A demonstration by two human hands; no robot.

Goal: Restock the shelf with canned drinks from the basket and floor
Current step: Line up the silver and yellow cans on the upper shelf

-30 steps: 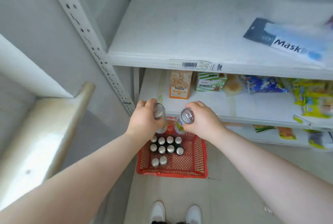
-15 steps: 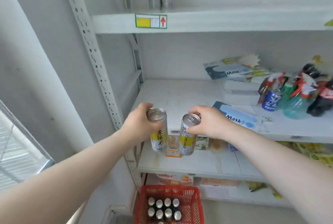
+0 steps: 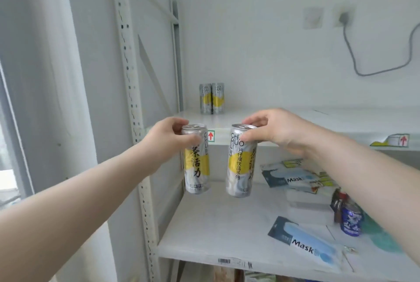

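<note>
My left hand (image 3: 169,138) grips the top of a tall silver-and-yellow can (image 3: 196,163) that hangs upright. My right hand (image 3: 276,131) pinches the rim of a second such can (image 3: 241,166) beside it. Both cans are held just in front of the front edge of the upper white shelf (image 3: 295,120), their tops about level with it. Two matching cans (image 3: 211,99) stand side by side at the back left of that shelf. The basket is out of view.
The slotted shelf upright (image 3: 130,100) runs just left of my left hand. The shelf below (image 3: 216,231) holds mask packs (image 3: 304,242), white boxes and a blue can (image 3: 351,220) on its right side. A grey cable (image 3: 354,59) hangs on the back wall.
Both hands have lifted the two cans from the basket on the floor up to the upper shelf's edge. My view has tilted up, and the basket has dropped out of sight.
</note>
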